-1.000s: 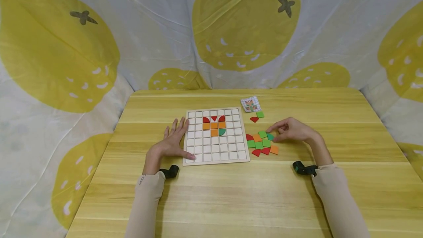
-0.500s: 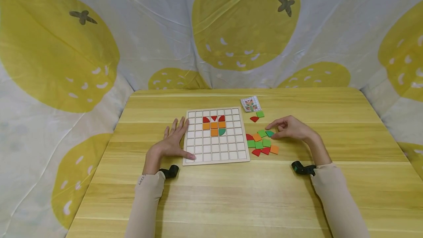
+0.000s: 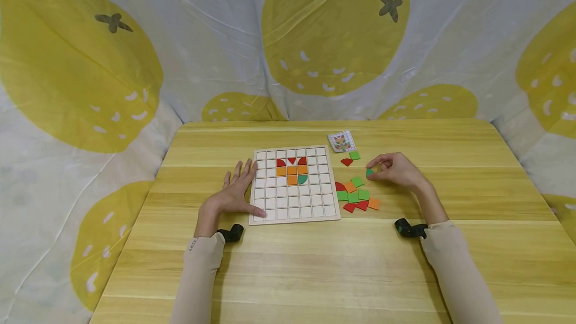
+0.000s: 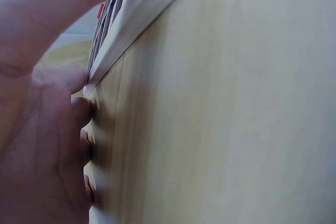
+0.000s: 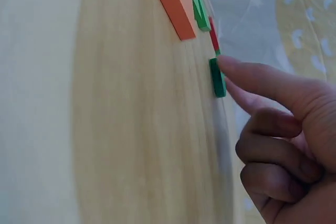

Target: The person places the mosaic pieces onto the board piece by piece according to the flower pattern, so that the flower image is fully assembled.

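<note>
My right hand pinches a dark green quarter-circle tile between thumb and index finger, to the right of the loose tiles; the right wrist view shows the same green tile at the fingertips, the other fingers curled. A square wooden grid board lies left of the tiles. My left hand rests along its left edge with fingers spread and the thumb on the lower left corner. Set in the board are red pieces, orange squares and one green quarter-circle.
Several loose tiles, among them a light green square, an orange square and a red quarter-circle, lie right of the board. Behind them are a red tile, a green square and a small pattern card.
My right hand has taken the dark green quarter-circle tile from the edge of the pile and moved it slightly back, away from me. My left hand and the board have stayed still.
</note>
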